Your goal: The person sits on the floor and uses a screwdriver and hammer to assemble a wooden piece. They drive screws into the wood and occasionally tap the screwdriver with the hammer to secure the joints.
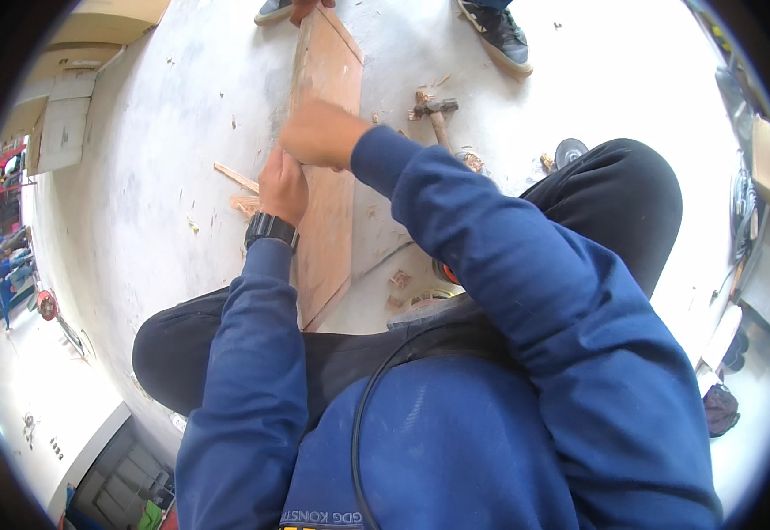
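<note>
- The wooden board (325,230) extends over the floor (182,159), a co-worker's hand (304,11) at its far end.
- The left hand (284,187) curls at the board's left edge; the right hand (323,134), blurred, is just beside it. I cannot tell whether either grasps anything.
- If the far end loses support, the board could shift, and the right hand might slip into the left.

The hammer (437,115) lies right of the board (327,212).

A dark shoe (496,37) stands on pale floor (610,79)
</note>
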Motion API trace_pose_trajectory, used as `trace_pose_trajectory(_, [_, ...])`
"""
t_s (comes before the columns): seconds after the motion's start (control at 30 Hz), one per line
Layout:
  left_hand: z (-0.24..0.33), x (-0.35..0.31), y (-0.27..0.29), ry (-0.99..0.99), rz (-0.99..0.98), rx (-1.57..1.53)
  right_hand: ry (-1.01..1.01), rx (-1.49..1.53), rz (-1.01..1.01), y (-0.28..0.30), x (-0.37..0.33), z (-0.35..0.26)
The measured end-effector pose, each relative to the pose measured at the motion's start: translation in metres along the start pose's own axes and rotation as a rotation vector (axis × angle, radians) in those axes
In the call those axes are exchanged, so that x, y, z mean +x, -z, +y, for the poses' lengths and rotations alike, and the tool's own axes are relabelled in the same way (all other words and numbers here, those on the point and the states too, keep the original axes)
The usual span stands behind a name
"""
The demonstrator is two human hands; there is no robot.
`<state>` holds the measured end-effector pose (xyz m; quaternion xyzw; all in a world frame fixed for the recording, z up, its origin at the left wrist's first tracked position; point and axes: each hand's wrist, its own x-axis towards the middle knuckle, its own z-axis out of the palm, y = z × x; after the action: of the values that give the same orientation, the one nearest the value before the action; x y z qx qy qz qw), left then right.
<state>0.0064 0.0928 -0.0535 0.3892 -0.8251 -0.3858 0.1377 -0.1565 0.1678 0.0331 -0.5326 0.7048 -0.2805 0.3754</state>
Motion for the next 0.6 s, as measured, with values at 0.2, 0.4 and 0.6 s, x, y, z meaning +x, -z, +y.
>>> trace_pose_trajectory(0.2, [0.0, 0.0, -0.001, -0.029, 0.016, -0.011, 0.392, -0.459, 0.116, -0.028, 0.018, 0.035])
trace_pose_trajectory(0.4, [0.005, -0.001, -0.001, -0.066, 0.059, 0.078, -0.072, 0.2, 0.128, -0.028, 0.005, 0.04])
trace_pose_trajectory(0.6, [0.004, 0.002, -0.004, 0.044, 0.075, -0.055, -0.144, 0.325, 0.137, -0.031, -0.003, 0.043])
